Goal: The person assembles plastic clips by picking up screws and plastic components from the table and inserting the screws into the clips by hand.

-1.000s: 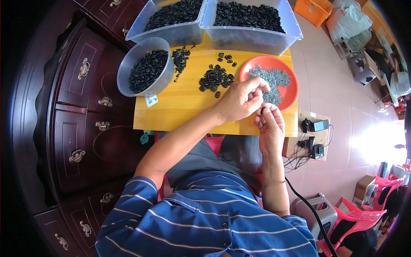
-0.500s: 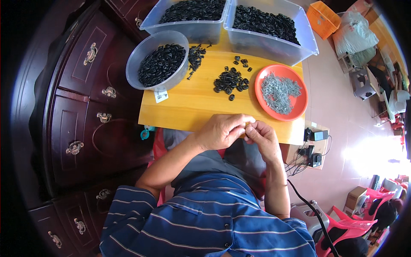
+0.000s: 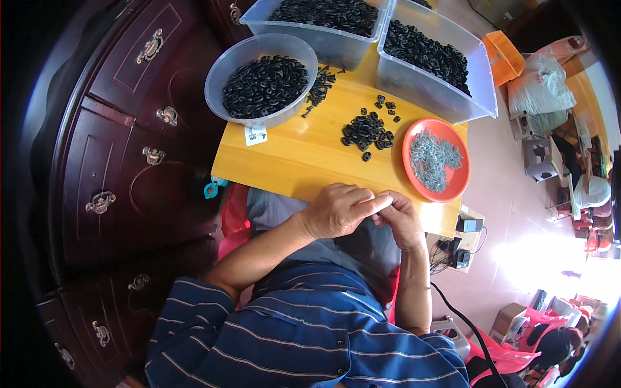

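Just off the near edge of the yellow table [image 3: 272,165], my left hand [image 3: 339,212] and my right hand [image 3: 401,221] meet with fingertips pinched together. Whatever they hold is hidden by the fingers. Beyond them lies a small pile of black oval pieces [image 3: 365,131] with holes in them, a few strewn behind it. To the right of the pile sits a red round plate [image 3: 458,176] bearing many small silvery metal pieces [image 3: 432,158], too fine to tell their kind.
A clear round tub [image 3: 217,107] of black pieces stands at the table's left, black screw-like parts [image 3: 320,92] beside it. Two clear bins [image 3: 336,48] of black parts stand behind. Dark drawers [image 3: 139,187] rise at left. A box with black adapters [image 3: 460,258] sits at right.
The view has turned a little, so the table and its contents appear shifted. Both hands stay together, the left fingers now reaching further over the right fingertips.
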`<state>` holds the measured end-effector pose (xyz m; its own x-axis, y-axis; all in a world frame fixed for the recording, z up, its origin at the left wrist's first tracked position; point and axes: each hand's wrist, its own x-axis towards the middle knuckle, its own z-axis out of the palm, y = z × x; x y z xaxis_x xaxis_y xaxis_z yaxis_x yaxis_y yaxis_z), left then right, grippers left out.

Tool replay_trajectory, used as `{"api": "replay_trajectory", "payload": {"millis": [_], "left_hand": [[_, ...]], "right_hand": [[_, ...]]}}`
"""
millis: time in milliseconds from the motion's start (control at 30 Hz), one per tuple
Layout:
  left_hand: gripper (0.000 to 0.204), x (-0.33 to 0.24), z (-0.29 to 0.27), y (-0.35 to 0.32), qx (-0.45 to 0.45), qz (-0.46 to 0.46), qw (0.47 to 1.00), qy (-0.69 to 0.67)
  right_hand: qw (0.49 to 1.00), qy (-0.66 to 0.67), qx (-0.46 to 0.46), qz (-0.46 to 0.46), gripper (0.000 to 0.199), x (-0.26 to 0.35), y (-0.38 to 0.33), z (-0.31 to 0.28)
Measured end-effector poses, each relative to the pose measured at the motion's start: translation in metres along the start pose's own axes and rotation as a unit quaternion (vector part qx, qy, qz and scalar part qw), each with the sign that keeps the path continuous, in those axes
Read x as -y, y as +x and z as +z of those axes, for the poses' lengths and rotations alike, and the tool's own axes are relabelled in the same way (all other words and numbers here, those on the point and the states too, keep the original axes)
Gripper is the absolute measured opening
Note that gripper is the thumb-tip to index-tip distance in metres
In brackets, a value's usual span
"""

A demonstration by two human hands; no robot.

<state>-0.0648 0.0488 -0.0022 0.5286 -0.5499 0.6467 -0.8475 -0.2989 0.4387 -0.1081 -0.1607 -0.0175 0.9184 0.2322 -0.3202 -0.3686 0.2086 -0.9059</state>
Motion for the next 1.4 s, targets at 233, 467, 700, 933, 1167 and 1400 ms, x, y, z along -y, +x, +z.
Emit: {"api": "replay_trajectory", "payload": {"millis": [233,467,700,933,1167,1400], "left_hand": [[0.044,0.004,-0.004,0.001,-0.038,-0.051,0.991,-0.115],[0.014,0.005,-0.013,-0.002,-0.034,-0.176,0.951,-0.25],[0.007,0.009,-0.011,-0.003,-0.075,-0.162,0.968,-0.178],[0.003,0.012,-0.015,-0.005,-0.043,-0.176,0.974,-0.137],[0.008,0.015,-0.016,-0.006,-0.031,-0.223,0.962,-0.157],[0.012,0.019,-0.02,-0.007,-0.01,-0.241,0.957,-0.158]], "right_hand": [[1.0,0.023,0.007,0.009,0.015,0.004,0.007,0.008],[0.999,0.031,0.015,-0.009,0.015,0.009,0.006,0.013],[0.999,0.003,-0.022,-0.047,0.016,0.006,0.011,0.026],[0.992,-0.073,-0.056,-0.09,0.014,0.0,0.017,0.032],[0.947,-0.254,-0.088,-0.177,0.012,0.005,0.022,0.036],[0.927,-0.318,-0.074,-0.184,0.011,0.021,0.023,0.044]]}}
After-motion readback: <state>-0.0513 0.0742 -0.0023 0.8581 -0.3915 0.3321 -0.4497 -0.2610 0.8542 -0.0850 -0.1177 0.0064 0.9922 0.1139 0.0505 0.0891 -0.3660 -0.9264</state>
